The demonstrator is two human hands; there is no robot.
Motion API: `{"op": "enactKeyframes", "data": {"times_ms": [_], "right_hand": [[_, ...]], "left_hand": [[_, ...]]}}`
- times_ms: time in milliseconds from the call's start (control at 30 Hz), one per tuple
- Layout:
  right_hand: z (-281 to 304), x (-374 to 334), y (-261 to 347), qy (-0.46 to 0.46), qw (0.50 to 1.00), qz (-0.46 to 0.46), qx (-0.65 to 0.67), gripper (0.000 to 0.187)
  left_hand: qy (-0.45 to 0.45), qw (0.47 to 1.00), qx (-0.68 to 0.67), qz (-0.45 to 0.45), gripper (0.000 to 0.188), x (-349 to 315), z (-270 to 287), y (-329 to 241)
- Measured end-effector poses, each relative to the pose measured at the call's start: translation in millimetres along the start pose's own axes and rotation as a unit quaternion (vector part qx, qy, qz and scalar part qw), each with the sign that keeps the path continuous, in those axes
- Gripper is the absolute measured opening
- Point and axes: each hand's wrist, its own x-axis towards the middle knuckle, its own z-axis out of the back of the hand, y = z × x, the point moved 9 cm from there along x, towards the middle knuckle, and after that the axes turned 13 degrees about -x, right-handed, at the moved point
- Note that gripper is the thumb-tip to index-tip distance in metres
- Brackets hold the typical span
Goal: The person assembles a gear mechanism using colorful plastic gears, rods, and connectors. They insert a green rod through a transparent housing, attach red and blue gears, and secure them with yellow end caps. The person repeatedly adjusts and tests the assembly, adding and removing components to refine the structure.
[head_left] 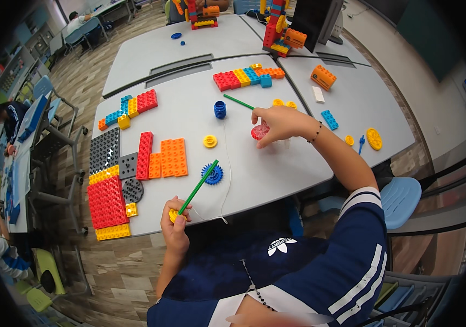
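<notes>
In my left hand (176, 224), at the table's near edge, a long green rod (201, 184) is gripped near its lower end, where a small yellow round piece (173, 215) sits between the fingers. The rod slants up to the right, past a blue gear (214, 174). My right hand (281, 124) reaches over the table with thumb and fingers closed around a translucent red round piece (259, 131). A second green rod (238, 101) lies just beyond it. Between the hands are a yellow round piece (210, 141) and a blue spool (220, 109) with white string (227, 180).
Building bricks in red (107, 201), orange (173, 157) and dark grey (104, 147) cover the table's left side. An orange block (323, 77), a blue brick (329, 119) and a yellow gear (374, 139) lie at right. Brick towers (274, 32) stand at the back; a blue chair (400, 201) is at right.
</notes>
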Motion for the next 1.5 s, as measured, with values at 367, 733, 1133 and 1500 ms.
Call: {"op": "enactKeyframes", "data": {"times_ms": [367, 733, 1133, 1500], "right_hand": [[-0.1, 11.7, 19.7, -0.026, 0.991, 0.052, -0.124, 0.049], [-4.7, 9.0, 14.8, -0.086, 0.987, 0.030, -0.131, 0.048], [-9.2, 11.2, 20.0, -0.081, 0.987, 0.077, -0.116, 0.047], [-7.5, 9.3, 13.3, -0.082, 0.990, 0.009, -0.112, 0.060]], "left_hand": [[0.003, 0.999, 0.001, 0.036, 0.036, -5.1, 2.7, 5.4], [0.050, 0.999, 0.005, 0.015, 0.023, 6.3, -16.8, 6.1], [0.043, 0.999, 0.001, 0.020, 0.022, 2.5, -17.0, 8.7], [0.050, 0.998, -0.008, 0.032, 0.019, 4.3, -23.0, 10.5]]}}
